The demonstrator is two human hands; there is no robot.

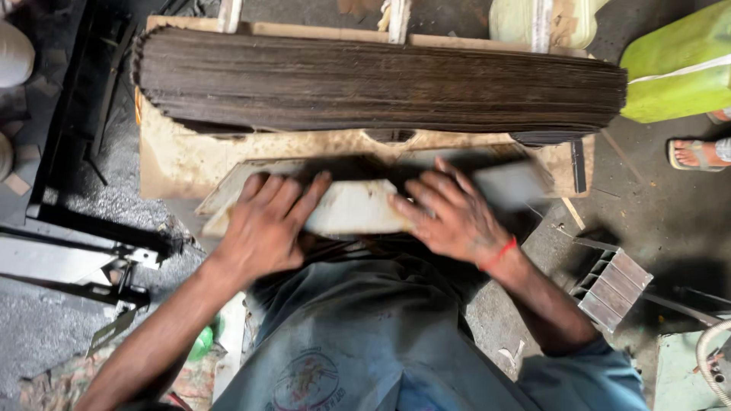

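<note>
Head view: your left hand (263, 228) and right hand (455, 217) lie apart, palms flat on the pale sheet (352, 207), pinning it against the bench (179, 164).

The worktop (175, 164) sits at the centre. On its twelve o'clock half lies a long stack of thin sheets (381, 80), running from nine to three o'clock. At six o'clock from the stack lies a flat piece (352, 207), with the left hand (266, 224) pressed on its nine o'clock end and the right hand (455, 215) on its three o'clock end. A ribbed block (611, 288) rests on the floor (670, 221) at four o'clock.
</note>
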